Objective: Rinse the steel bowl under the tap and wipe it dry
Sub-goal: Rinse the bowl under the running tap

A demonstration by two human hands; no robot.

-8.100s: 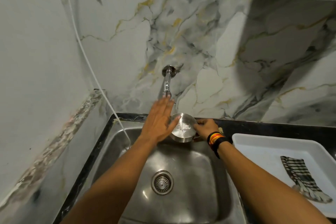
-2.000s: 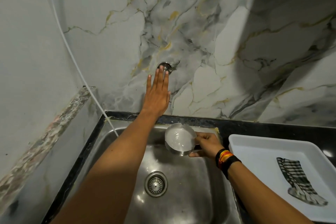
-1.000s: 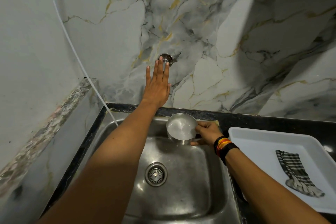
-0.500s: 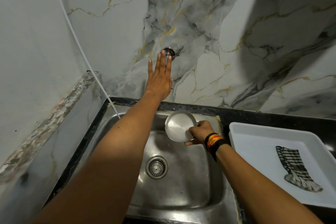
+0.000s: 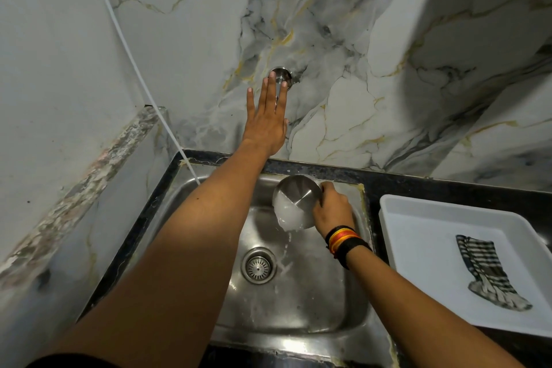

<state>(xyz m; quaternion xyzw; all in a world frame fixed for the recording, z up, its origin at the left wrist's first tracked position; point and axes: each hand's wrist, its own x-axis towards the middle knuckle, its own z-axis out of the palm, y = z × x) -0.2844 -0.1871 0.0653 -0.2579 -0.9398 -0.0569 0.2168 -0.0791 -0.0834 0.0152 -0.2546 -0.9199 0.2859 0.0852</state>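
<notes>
I see a plain wall with a thin white hose at left, marble tiles behind. My left hand lies flat, fingers spread, over the tap. Centre frame, above the steel sink, my right hand has its grip clamped on the steel bowl, tilted, water spilling out. At right, a white tray holds a striped cloth.

Both forearms are bare. The right wrist wears a stack of thread bands: black, then red, yellow and orange, then a wider black band. At 7 o'clock a dark sleeve edge shows on the left arm.
</notes>
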